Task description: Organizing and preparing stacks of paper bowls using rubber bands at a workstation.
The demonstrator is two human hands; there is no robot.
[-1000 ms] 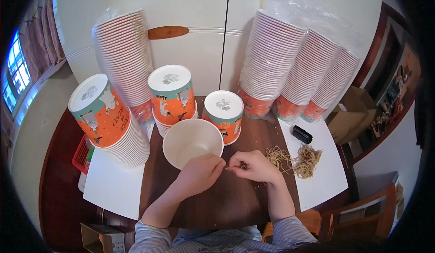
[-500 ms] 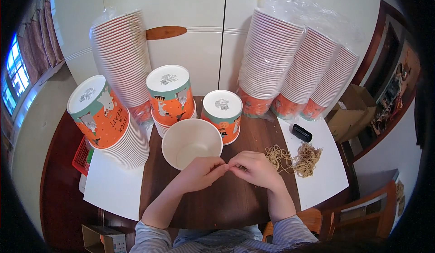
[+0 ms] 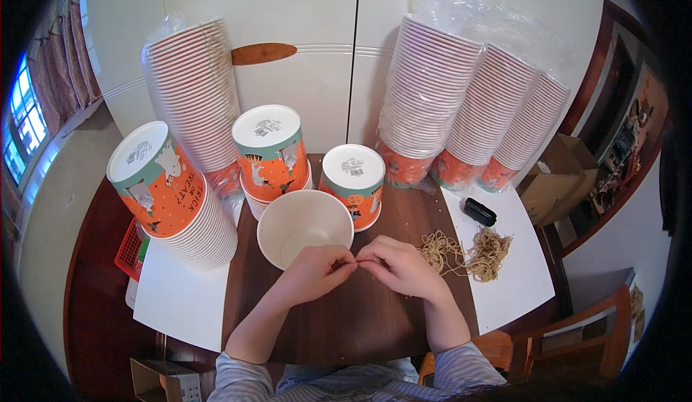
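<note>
My left hand (image 3: 322, 274) and my right hand (image 3: 401, 266) meet fingertip to fingertip over the brown tabletop. Both are pinched closed; whatever lies between the fingertips is too small and hidden to make out. Just beyond my left hand stands a white-lined paper bucket (image 3: 305, 223), mouth up and tilted toward me, its lower rim partly behind that hand. Two tangled bundles of tan cord lie to the right of my right hand: a looser one (image 3: 442, 251) beside it and a thicker one (image 3: 489, 253) farther right.
Upside-down orange and green paper buckets (image 3: 351, 191) stand behind, with a leaning stack (image 3: 176, 200) at left. Plastic-wrapped bucket stacks (image 3: 436, 88) rise at the back, others (image 3: 193, 85) at back left. A black oblong object (image 3: 480, 212) lies right; a wooden chair (image 3: 577, 337) stands lower right.
Both hands have shifted slightly left and up, still pinched together. The buckets and cord stay where they were.
</note>
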